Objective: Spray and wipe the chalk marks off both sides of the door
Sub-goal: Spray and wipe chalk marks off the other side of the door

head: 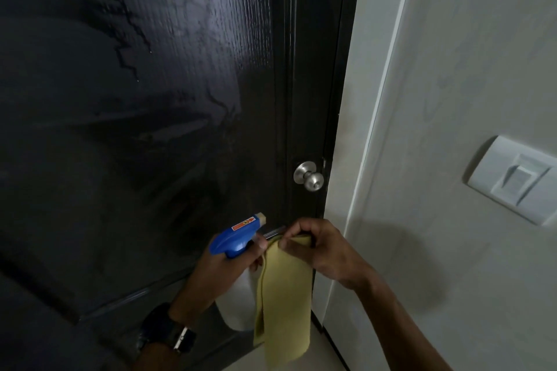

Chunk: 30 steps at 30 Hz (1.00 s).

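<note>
Dark door (pixel 135 99) is glistening wet ahead, its knob (pixel 309 175) just above the hands. Left hand (pixel 220 268) is gripping the spray bottle (pixel 238 238) (nozzle doorward); right hand (pixel 322 247) is pinching the yellow cloth (pixel 283 295), hanging lengthwise beside it.

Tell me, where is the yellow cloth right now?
In the head view, the yellow cloth hangs low at centre, pinched by the right hand, beside the spray bottle, below the doorknob.
</note>
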Tool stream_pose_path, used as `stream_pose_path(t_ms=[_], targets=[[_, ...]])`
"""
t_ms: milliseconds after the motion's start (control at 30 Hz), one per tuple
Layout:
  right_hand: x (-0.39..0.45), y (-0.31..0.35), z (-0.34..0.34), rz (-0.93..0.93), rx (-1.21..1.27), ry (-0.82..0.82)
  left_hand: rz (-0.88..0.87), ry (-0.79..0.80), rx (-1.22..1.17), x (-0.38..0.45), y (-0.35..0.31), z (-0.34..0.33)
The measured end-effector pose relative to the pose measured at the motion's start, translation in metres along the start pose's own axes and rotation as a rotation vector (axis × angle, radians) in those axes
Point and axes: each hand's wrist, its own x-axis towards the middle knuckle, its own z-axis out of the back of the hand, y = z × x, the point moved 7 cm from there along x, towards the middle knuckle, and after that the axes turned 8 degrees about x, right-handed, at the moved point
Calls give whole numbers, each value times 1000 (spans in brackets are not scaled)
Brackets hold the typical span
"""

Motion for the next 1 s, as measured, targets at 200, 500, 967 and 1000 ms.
stream_pose_path(t_ms=[200,500,967,1000], targets=[[0,-2,1,1,-25,-30,26,-43,-3,1,15,4],[-1,-9,4,-3,2,-63,120,-117,-75,2,28,-7],[5,-20,-6,76,-105,-65,18,-76,-87,6,22,-15],[5,-19,-7,78,-99,-66,-3,-62,-60,7,23,-15]])
